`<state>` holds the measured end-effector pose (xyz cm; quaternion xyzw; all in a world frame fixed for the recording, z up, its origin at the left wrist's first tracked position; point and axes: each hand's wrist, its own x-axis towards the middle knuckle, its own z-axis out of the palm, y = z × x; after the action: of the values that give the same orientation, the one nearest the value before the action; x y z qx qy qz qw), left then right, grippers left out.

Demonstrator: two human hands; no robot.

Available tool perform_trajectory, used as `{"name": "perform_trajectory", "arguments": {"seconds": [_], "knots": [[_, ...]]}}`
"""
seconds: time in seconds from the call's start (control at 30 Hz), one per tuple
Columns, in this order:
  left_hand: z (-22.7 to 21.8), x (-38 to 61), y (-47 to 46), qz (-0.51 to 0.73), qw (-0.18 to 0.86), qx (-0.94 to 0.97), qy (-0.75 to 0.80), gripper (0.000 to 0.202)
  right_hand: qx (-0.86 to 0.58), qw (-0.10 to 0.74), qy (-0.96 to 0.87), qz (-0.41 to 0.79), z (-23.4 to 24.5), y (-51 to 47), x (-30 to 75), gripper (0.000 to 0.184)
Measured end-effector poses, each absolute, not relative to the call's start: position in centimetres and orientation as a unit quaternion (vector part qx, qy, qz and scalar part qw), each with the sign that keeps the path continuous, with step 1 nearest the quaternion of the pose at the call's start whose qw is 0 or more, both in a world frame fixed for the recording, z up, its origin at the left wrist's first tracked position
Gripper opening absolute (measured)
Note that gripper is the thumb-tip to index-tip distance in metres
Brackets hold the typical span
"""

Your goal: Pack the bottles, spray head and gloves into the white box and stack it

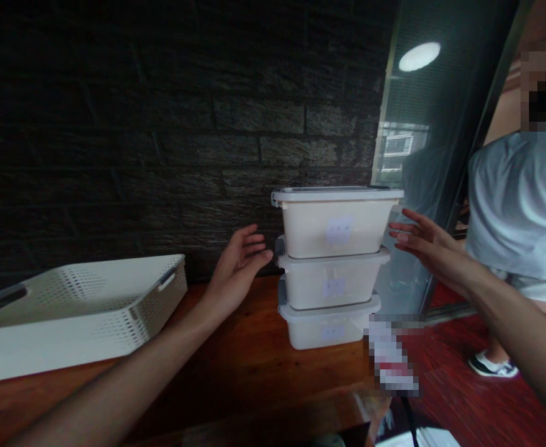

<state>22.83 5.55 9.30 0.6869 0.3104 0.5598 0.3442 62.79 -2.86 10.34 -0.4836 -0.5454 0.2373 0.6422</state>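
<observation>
Three lidded plastic storage boxes stand stacked on a wooden table (236, 360). The top box (301, 226) is cream with a white lid and a small paper label. Under it are the middle box (303, 285) and the shallower bottom box (301, 329), both whitish and labelled, with grey side clips at the left. My left hand (242, 257) is just left of the stack, fingers apart, holding nothing. To the right of the top box is my right hand (424, 239), also empty with fingers spread. Neither hand appears to touch the boxes.
A white perforated basket (59, 344) rests on the table at the left. Behind is a dark brick wall (184, 124), with a glass panel (407, 136) to its right. A person in a light shirt (524, 205) stands at the right on the red floor (450, 379).
</observation>
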Motion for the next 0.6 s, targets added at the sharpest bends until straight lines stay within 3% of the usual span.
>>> {"name": "perform_trajectory", "arguments": {"seconds": [0.17,0.33,0.43,0.6], "knots": [[1.9,19.5,3.4,0.417,0.352,0.750,0.374,0.053,-0.548,0.565,-0.566,0.246,3.6,-6.0,64.0,0.081],[-0.7,20.6,3.4,0.330,0.327,0.801,0.376,0.082,-0.558,0.478,-0.598,0.320,-0.9,-6.0,62.9,0.089],[-0.5,22.5,4.1,0.335,0.279,0.831,0.345,0.085,-0.535,0.460,-0.612,0.358,-1.1,-4.6,62.0,0.079],[-0.8,24.3,4.8,0.339,0.220,0.850,0.338,0.066,-0.490,0.425,-0.661,0.378,-0.5,-3.1,61.7,0.058]]}}
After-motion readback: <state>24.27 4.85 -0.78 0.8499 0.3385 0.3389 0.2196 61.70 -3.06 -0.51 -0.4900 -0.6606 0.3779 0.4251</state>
